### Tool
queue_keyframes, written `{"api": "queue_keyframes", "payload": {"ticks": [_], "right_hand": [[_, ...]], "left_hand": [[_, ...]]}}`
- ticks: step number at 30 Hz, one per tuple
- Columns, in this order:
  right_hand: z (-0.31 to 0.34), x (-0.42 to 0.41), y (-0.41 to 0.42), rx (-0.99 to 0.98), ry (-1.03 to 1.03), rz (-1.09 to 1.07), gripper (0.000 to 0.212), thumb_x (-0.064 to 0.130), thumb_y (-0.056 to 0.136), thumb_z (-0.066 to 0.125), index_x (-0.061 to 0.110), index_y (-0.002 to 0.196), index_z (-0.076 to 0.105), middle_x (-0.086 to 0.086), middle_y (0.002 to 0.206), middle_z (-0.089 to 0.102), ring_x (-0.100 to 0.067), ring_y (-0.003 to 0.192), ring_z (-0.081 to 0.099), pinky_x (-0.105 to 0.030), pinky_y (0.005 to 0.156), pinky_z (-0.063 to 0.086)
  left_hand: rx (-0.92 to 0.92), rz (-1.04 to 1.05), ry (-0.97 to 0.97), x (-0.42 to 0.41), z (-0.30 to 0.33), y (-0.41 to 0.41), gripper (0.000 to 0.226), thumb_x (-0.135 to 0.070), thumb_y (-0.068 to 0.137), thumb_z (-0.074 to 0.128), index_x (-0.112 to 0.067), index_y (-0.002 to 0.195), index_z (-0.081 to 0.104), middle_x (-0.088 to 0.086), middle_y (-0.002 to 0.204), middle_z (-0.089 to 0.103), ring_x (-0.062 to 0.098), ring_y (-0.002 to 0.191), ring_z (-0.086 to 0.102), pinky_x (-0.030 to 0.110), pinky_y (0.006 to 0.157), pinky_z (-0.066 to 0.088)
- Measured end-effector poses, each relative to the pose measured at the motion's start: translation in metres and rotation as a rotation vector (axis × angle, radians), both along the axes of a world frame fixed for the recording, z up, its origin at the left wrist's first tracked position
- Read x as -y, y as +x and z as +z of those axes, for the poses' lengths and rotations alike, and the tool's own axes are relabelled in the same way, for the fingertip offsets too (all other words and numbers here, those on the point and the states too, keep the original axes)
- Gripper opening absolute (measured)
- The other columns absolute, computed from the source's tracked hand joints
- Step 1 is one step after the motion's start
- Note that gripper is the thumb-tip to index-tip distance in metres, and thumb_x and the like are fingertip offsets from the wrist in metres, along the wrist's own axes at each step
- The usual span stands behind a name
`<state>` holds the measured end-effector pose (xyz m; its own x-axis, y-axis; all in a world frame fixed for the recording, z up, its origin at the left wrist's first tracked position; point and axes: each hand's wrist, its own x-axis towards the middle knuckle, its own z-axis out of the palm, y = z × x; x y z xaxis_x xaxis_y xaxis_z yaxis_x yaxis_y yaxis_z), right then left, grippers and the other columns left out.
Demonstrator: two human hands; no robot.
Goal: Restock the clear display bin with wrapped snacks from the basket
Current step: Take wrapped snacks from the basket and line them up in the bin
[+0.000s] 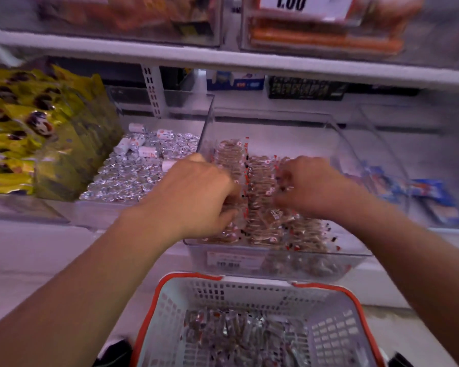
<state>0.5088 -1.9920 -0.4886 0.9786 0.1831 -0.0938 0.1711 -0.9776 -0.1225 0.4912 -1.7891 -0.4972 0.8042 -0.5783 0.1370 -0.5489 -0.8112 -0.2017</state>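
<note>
A clear display bin [273,260] stands on the shelf in front of me, holding rows of brown wrapped snacks [260,181] with red and white wrapper ends. Both my hands reach into it. My left hand [196,192] presses down on the left rows, its fingers curled around snacks. My right hand [316,186] grips snacks at the right side of the rows. Below, a white basket with an orange rim [249,287] holds more wrapped snacks [239,337] on its bottom.
A bin of silver foil sweets [133,170] sits to the left, and yellow snack bags [32,128] beyond it. Blue packets [419,192] lie in a clear bin on the right. A white shelf board [223,59] runs overhead with more bins above.
</note>
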Motion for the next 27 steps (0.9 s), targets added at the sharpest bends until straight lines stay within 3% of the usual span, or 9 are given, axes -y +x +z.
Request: {"api": "queue_keyframes", "payload": {"ticks": [3, 6, 9, 11, 16, 19, 23, 27], "right_hand": [[-0.010, -0.009, 0.008, -0.239, -0.092, 0.093, 0.056, 0.047, 0.073, 0.082, 0.011, 0.113, 0.067, -0.010, 0.114, 0.067, -0.027, 0.104, 0.061, -0.023, 0.077, 0.039], [-0.004, -0.005, 0.013, -0.302, -0.072, 0.163, 0.062, 0.041, 0.065, 0.089, 0.021, 0.118, 0.066, 0.001, 0.109, 0.062, -0.017, 0.097, 0.055, -0.025, 0.083, 0.044], [-0.012, -0.003, 0.008, -0.216, -0.148, 0.255, 0.038, 0.018, 0.066, 0.088, 0.018, 0.100, 0.071, 0.001, 0.097, 0.067, -0.019, 0.093, 0.061, -0.024, 0.074, 0.043], [-0.013, 0.000, 0.010, -0.128, -0.118, 0.257, 0.019, 0.022, 0.075, 0.080, 0.013, 0.089, 0.071, -0.004, 0.091, 0.072, -0.022, 0.088, 0.064, -0.026, 0.071, 0.045], [0.004, 0.007, 0.055, 0.035, -0.067, 0.068, 0.044, 0.041, 0.097, 0.054, 0.003, 0.087, 0.073, -0.015, 0.088, 0.069, -0.030, 0.085, 0.063, -0.030, 0.070, 0.042], [-0.001, -0.002, 0.092, 0.081, -0.044, 0.010, 0.033, 0.033, 0.098, 0.057, 0.005, 0.104, 0.073, -0.014, 0.106, 0.070, -0.028, 0.096, 0.064, -0.031, 0.076, 0.045], [-0.022, -0.013, 0.120, 0.194, -0.017, -0.068, 0.016, 0.011, 0.091, 0.065, 0.010, 0.105, 0.074, -0.010, 0.113, 0.070, -0.026, 0.105, 0.065, -0.030, 0.091, 0.052], [-0.036, -0.011, 0.125, 0.323, 0.039, -0.183, 0.010, 0.011, 0.088, 0.069, 0.009, 0.097, 0.072, -0.012, 0.104, 0.072, -0.029, 0.096, 0.067, -0.036, 0.084, 0.057]], "left_hand": [[0.035, 0.003, -0.015, 0.001, -0.003, -0.001, 0.043, -0.064, 0.081, 0.052, -0.029, 0.104, 0.062, -0.006, 0.100, 0.071, 0.021, 0.097, 0.066, 0.034, 0.086, 0.041], [0.078, 0.027, 0.005, 0.002, -0.009, -0.002, 0.048, -0.062, 0.088, 0.045, -0.025, 0.107, 0.068, -0.007, 0.109, 0.069, 0.019, 0.105, 0.062, 0.034, 0.091, 0.036], [0.089, 0.021, 0.025, 0.001, -0.013, -0.001, 0.047, -0.059, 0.091, 0.043, -0.023, 0.105, 0.070, -0.005, 0.107, 0.070, 0.020, 0.106, 0.061, 0.036, 0.092, 0.035], [0.090, 0.010, 0.009, 0.000, -0.013, -0.001, 0.045, -0.058, 0.090, 0.044, -0.023, 0.100, 0.070, -0.004, 0.103, 0.071, 0.021, 0.102, 0.062, 0.036, 0.091, 0.035], [0.086, 0.009, -0.032, 0.000, -0.010, -0.002, 0.035, -0.054, 0.090, 0.048, -0.024, 0.091, 0.066, -0.003, 0.097, 0.072, 0.022, 0.098, 0.063, 0.036, 0.090, 0.036], [0.074, 0.009, -0.018, 0.000, -0.011, -0.002, 0.032, -0.052, 0.092, 0.046, -0.026, 0.093, 0.065, -0.005, 0.098, 0.071, 0.020, 0.096, 0.063, 0.036, 0.092, 0.035], [0.077, 0.008, -0.019, 0.000, -0.011, -0.001, 0.033, -0.051, 0.094, 0.046, -0.026, 0.102, 0.067, -0.007, 0.099, 0.071, 0.019, 0.096, 0.063, 0.035, 0.094, 0.035], [0.103, -0.015, -0.044, -0.002, -0.012, -0.001, 0.032, -0.050, 0.094, 0.048, -0.029, 0.105, 0.069, -0.007, 0.099, 0.071, 0.018, 0.094, 0.062, 0.034, 0.093, 0.034]]}}
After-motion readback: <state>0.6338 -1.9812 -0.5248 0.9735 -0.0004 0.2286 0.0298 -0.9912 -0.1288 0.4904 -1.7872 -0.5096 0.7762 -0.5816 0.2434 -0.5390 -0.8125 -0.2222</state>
